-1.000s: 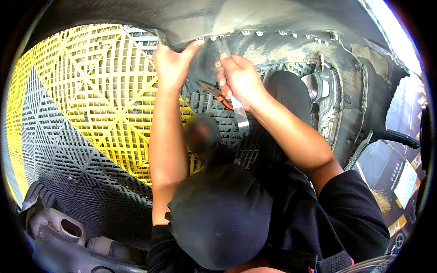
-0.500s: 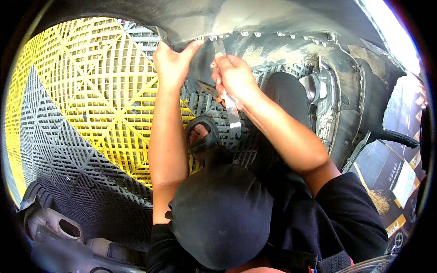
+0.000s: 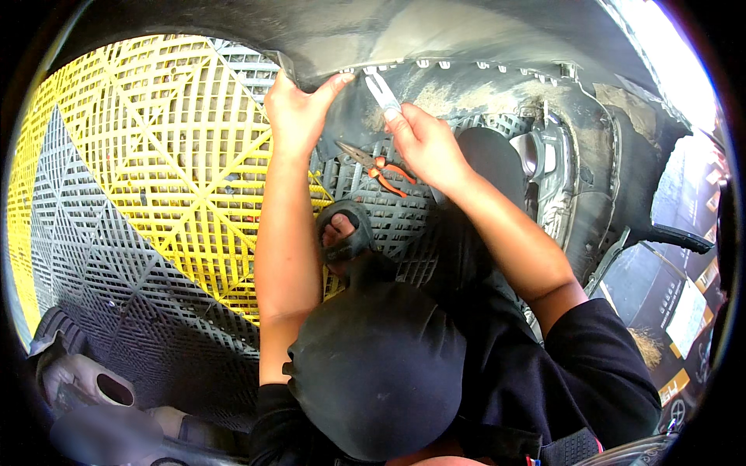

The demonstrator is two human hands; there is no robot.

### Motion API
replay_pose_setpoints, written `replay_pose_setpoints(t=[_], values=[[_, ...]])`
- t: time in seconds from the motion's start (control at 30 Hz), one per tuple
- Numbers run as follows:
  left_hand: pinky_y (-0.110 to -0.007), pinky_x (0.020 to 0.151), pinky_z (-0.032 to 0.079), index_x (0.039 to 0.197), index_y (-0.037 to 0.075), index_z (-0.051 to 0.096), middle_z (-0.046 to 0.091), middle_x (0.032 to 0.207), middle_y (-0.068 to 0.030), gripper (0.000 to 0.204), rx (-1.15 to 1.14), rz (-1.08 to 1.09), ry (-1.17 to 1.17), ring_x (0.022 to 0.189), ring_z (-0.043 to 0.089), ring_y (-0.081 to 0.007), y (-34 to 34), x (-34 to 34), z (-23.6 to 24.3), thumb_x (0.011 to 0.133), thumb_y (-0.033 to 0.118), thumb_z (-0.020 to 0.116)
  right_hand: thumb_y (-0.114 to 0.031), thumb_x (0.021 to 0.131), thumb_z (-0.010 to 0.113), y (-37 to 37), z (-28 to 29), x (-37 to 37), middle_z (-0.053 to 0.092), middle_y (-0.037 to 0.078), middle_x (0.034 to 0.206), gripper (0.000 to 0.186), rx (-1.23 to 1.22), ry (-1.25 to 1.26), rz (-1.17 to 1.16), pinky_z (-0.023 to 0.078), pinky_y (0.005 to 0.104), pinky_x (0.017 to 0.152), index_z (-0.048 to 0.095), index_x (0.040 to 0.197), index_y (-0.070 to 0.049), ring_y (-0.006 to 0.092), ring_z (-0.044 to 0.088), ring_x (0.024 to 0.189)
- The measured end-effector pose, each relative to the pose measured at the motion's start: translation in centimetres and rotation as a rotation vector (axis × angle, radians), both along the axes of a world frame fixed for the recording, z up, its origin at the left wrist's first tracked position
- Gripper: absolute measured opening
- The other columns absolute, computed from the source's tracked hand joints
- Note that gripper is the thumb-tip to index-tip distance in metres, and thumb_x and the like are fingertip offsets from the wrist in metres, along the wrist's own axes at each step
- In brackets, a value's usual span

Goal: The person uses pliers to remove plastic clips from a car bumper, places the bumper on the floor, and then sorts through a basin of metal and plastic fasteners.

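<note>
A dark car bumper (image 3: 404,31) spreads across the top, with a row of light tabs (image 3: 423,64) along a seam on its inner side. My left hand (image 3: 299,113) is closed round the bumper's edge, its thumb lying near the leftmost tabs and its fingers mostly hidden. In my right hand (image 3: 431,147) is a flat silver forked pry tool (image 3: 381,89). Its prongs point up at the seam, right of my left thumb; whether they touch a tab I cannot tell. Pliers with orange handles (image 3: 379,166) lie on the grating below, jaws parted.
Yellow and grey grid floor tiles (image 3: 186,155) stretch to the left. My sandalled foot (image 3: 339,229) and dark-clad knee (image 3: 489,155) are close under my hands. A lamp-like part (image 3: 540,154) sits in the bumper's right side. Printed boxes (image 3: 660,287) stand far right; an exhaust tip (image 3: 115,388) is lower left.
My right hand has moved right and slightly down, and the pry tool now slants more, its lower end hidden. The pliers, partly covered before, show whole. My left hand has barely moved.
</note>
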State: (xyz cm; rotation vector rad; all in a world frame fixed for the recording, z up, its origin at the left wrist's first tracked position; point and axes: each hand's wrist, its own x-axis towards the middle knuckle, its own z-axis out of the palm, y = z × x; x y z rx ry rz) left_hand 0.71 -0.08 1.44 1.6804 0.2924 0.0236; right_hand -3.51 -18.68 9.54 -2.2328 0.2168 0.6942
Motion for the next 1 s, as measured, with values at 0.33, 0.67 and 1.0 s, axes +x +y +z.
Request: replay_pose_setpoints(t=[0.33, 0.67, 1.0], values=[[-0.033, 0.087, 0.055, 0.112, -0.002, 0.069, 0.077, 0.103, -0.0111, 0.048, 0.037, 0.036, -0.059, 0.093, 0.070, -0.0185, -0.4, 0.5, -0.1, 0.075, 0.017, 0.093, -0.036, 0.109, 0.050, -1.7, -7.7, -0.7, 0.055, 0.000, 0.076, 0.036, 0.216, -0.010, -0.164, 0.044, 0.0263, 0.065, 0.060, 0.096, -0.004, 0.0084, 0.049, 0.070], [-0.033, 0.088, 0.055, 0.113, -0.002, 0.068, 0.076, 0.105, -0.0110, 0.050, 0.128, -0.004, 0.045, 0.095, 0.070, -0.0192, -0.3, 0.4, 0.9, 0.074, 0.018, 0.094, -0.041, 0.107, 0.051, -0.6, -8.5, -0.1, 0.063, 0.014, 0.073, 0.039, 0.127, -0.232, -0.121, 0.053, 0.0377, 0.064, 0.061, 0.099, -0.004, 0.0255, 0.067, 0.067], [-0.033, 0.087, 0.055, 0.113, -0.002, 0.069, 0.076, 0.103, -0.0112, 0.052, 0.099, -0.001, 0.041, 0.093, 0.071, -0.0189, -0.1, 0.5, 0.1, 0.074, 0.020, 0.094, -0.041, 0.108, 0.050, -0.5, -6.2, -0.4, 0.062, 0.010, 0.066, 0.041, 0.158, -0.047, -0.104, 0.053, 0.0368, 0.054, 0.062, 0.097, -0.004, 0.0197, 0.066, 0.052]])
